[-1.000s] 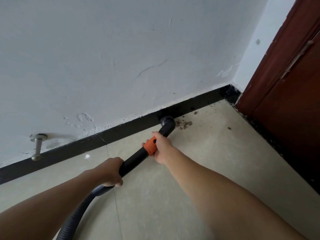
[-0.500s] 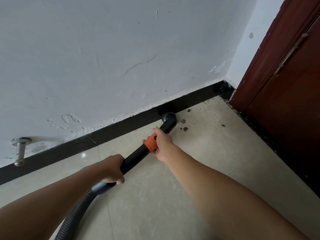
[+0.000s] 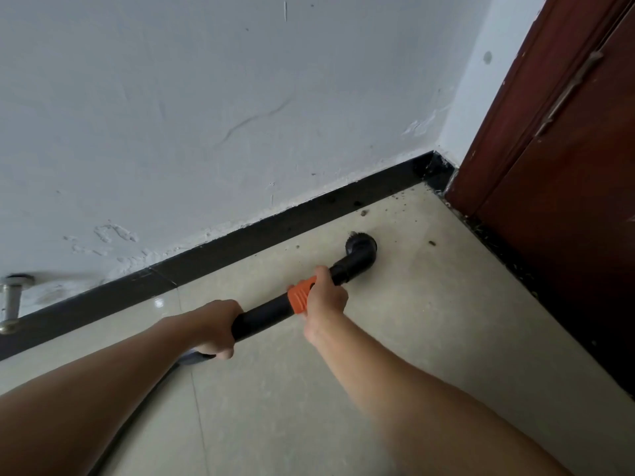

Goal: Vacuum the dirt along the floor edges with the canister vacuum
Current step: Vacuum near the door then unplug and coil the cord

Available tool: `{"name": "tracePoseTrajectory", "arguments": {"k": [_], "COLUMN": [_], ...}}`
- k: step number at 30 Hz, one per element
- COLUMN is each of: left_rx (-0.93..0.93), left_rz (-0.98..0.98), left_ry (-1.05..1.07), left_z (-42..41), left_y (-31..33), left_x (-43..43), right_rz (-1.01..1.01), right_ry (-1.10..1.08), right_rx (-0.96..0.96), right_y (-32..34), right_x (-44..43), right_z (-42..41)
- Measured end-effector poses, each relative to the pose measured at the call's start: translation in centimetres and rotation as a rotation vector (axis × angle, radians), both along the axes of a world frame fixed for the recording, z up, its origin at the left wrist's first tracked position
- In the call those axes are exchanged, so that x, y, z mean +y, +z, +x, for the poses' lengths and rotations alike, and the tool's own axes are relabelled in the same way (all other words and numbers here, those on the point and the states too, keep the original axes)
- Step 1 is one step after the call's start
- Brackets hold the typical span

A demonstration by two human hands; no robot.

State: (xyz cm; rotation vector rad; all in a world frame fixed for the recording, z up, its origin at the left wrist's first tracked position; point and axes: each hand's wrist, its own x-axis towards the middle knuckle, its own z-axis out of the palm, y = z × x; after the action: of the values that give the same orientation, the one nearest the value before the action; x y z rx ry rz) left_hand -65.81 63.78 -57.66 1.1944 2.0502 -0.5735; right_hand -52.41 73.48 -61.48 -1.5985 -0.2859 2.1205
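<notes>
Gripping the wand (image 3: 264, 317) in both closed fists, left hand (image 3: 214, 329) at the rear, right hand (image 3: 323, 298) on the collar (image 3: 298, 298) nearer the nozzle (image 3: 360, 248), long axis aimed at dirt (image 3: 364, 212) near the floor's (image 3: 429, 338) far corner.

Two hands (image 3: 214, 326) (image 3: 324, 297), one vacuum wand (image 3: 264, 316), one door (image 3: 567, 166)
</notes>
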Motion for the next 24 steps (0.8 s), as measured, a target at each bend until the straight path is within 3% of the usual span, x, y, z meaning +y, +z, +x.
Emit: {"name": "tracePoseTrajectory", "arguments": {"k": [4, 10, 18, 24], "left_rx": [-0.019, -0.011, -0.094, 0.015], "left_rz": [0.055, -0.017, 0.34, 0.193], "left_ry": [0.074, 0.038, 0.027, -0.023], "left_z": [1.0, 0.9, 3.3, 0.6], "left_y": [-0.3, 0.1, -0.7, -1.3], "left_x": [1.5, 1.4, 5.9, 4.3], "right_rz": [0.024, -0.003, 0.084, -0.009], "right_ry": [0.064, 0.078, 0.015, -0.015], "right_rx": [0.055, 0.088, 0.048, 0.112], "right_y": [1.0, 0.8, 2.0, 1.1], "right_x": [3.1, 2.3, 9.5, 5.7], "right_z": [0.3, 0.8, 1.5, 1.5]}}
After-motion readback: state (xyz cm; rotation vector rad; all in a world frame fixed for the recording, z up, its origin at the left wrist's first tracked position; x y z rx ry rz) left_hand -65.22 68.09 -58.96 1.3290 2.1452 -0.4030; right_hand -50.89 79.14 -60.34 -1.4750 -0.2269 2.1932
